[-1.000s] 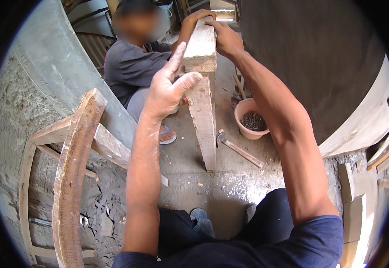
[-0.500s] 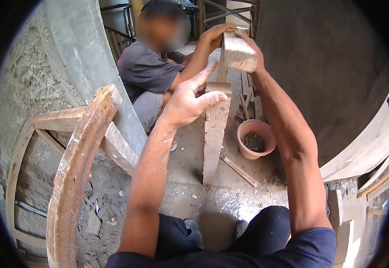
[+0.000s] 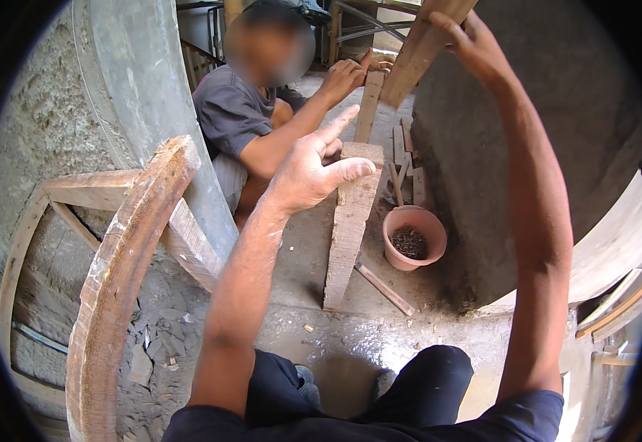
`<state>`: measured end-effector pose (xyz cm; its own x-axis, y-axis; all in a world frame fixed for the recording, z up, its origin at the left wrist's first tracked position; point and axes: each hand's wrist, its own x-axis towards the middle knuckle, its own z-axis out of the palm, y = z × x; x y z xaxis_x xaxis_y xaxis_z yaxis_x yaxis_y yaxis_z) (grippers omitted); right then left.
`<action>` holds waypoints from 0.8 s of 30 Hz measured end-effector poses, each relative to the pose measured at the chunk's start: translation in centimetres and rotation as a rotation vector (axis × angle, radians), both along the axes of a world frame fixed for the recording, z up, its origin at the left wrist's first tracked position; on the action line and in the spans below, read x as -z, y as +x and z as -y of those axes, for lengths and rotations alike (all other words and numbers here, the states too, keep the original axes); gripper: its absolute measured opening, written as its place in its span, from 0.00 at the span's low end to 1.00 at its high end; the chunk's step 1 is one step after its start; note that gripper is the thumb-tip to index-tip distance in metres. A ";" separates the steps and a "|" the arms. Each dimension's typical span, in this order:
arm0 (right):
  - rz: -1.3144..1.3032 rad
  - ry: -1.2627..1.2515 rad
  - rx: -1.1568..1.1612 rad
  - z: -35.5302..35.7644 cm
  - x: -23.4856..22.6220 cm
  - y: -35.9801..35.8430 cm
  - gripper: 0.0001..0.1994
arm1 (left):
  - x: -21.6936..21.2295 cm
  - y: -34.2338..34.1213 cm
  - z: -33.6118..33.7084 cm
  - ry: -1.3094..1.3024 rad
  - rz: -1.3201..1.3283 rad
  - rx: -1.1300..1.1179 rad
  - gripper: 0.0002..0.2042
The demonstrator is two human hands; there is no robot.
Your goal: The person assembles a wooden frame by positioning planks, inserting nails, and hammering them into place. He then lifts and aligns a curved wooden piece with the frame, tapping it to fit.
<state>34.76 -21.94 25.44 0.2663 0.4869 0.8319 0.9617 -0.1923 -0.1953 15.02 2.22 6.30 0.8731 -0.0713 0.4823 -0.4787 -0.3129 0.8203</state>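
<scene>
My left hand (image 3: pixel 308 173) is at the top of a rough tapered wooden beam (image 3: pixel 350 228), its thumb across the near face. The index finger points forward; the lower fingers are partly hidden beside the beam. Raised at the upper right, my right hand (image 3: pixel 476 50) grips a wooden block (image 3: pixel 420 55) by its upper part, the lower end slanting down to the left. Beyond the beam runs a narrower wooden piece (image 3: pixel 367 107). A crouching person's hands (image 3: pixel 354 77) are at its far end.
A pink bucket (image 3: pixel 436 250) of small dark pieces, probably nails, stands right of the beam. A hammer-like tool (image 3: pixel 385 289) lies nearby. Wood offcuts (image 3: pixel 418 186) lie farther back. At left, a curved wooden frame (image 3: pixel 118 295) leans over rubble (image 3: pixel 155 339). A large curved panel (image 3: pixel 513 169) fills the right.
My right hand has lifted the wooden block up and to the right, away from the beam's far end. My left hand has stayed nearly in place.
</scene>
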 end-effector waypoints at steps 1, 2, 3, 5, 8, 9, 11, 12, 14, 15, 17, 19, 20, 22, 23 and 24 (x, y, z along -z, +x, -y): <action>-0.195 0.072 -0.005 0.5 -0.6 -1.0 0.23 | 0.0 0.1 0.1 0.010 0.007 -0.011 0.47; -0.390 0.146 -0.010 1.1 -1.1 -1.7 0.26 | 0.0 0.0 -0.1 0.021 0.014 -0.023 0.48; -0.481 0.174 -0.014 0.8 -2.5 -1.5 0.25 | 0.0 0.0 0.0 -0.009 0.069 -0.003 0.48; -0.660 0.233 -0.022 0.6 -4.1 -0.2 0.26 | -0.1 -0.1 -0.1 -0.029 0.080 0.016 0.48; -0.796 0.275 -0.014 -0.4 -4.3 3.7 0.24 | -0.2 -0.3 0.1 -0.012 0.038 0.008 0.49; -0.842 0.284 -0.016 -1.1 -3.9 5.0 0.25 | -0.2 -0.2 0.4 -0.013 0.087 0.007 0.50; -0.970 0.314 -0.056 -2.9 -1.9 7.0 0.26 | -0.1 0.2 1.1 -0.115 0.224 0.111 0.55; -1.055 0.349 -0.052 -4.3 -0.6 7.6 0.25 | -0.1 0.4 1.3 -0.174 0.214 0.151 0.56; -1.261 0.364 -0.113 -6.7 1.4 8.0 0.24 | 0.6 0.4 1.7 -0.320 0.182 0.256 0.59; -1.243 0.389 -0.137 -7.9 2.7 8.1 0.23 | 0.7 0.9 1.9 -0.305 0.272 0.225 0.65; -1.313 0.418 -0.145 -10.0 4.8 8.2 0.23 | 1.2 1.3 1.8 -0.203 0.389 0.123 0.65; -1.306 0.387 -0.097 -11.6 6.6 9.0 0.21 | 1.6 1.7 1.9 -0.227 0.447 0.116 0.66; -1.338 0.375 -0.097 -12.1 7.6 9.6 0.19 | 1.8 1.8 1.8 -0.192 0.479 0.090 0.66; -1.357 0.330 -0.096 -12.6 9.3 11.2 0.15 | 2.1 2.3 2.3 -0.251 0.516 0.116 0.64; -1.357 0.293 -0.104 -12.7 9.9 12.0 0.14 | 2.3 2.3 2.3 -0.224 0.537 0.102 0.61; -1.386 0.268 -0.081 -12.6 10.7 12.8 0.13 | 2.3 2.5 2.4 -0.253 0.526 0.121 0.59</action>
<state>47.52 -9.30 14.75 0.9115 0.4112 -0.0090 -0.0310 0.0470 -0.9984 17.48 -0.14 3.98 0.5047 0.0184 0.8631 -0.8613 -0.0563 0.5049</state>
